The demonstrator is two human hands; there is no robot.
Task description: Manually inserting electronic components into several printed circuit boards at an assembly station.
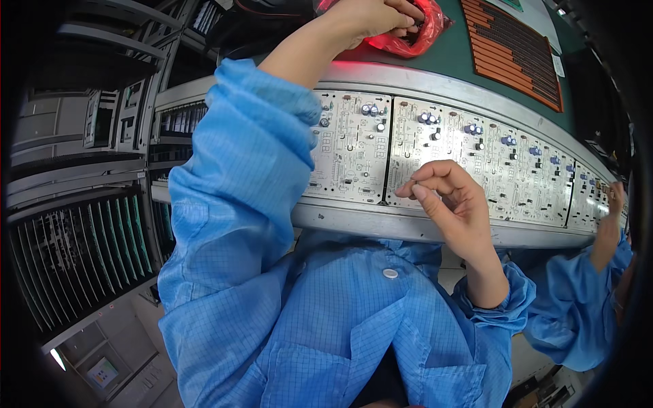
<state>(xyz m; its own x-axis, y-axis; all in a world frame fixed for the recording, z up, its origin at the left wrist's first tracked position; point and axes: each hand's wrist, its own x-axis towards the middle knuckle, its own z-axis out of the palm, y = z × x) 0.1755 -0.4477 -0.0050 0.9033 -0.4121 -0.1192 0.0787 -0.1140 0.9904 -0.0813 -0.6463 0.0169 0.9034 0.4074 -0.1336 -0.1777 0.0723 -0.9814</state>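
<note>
Bag (pixel 437 22) of thin red plastic lies near the front edge of the green tabletop (pixel 459 49); the left hand (pixel 373 18) is inside its mouth, and its grip I cannot tell. White rectangular circuit boards (pixel 354 146) lie between the long edges of the silver metal frame (pixel 367 216). Above their near edge I see the right hand (pixel 457 207) pinching narrowly; whether it holds something, I cannot tell.

The operator's left hand (pixel 381 17) reaches into a red plastic bag (pixel 430 39) at far side. The right hand (pixel 457 204), thumb and fingertips together, is above populated printed circuit boards (pixel 354 153) between metal rails (pixel 367 218). Far right lies an orange-and-black slatted tray (pixel 507 54); a board rack (pixel 81 251) stands left.
</note>
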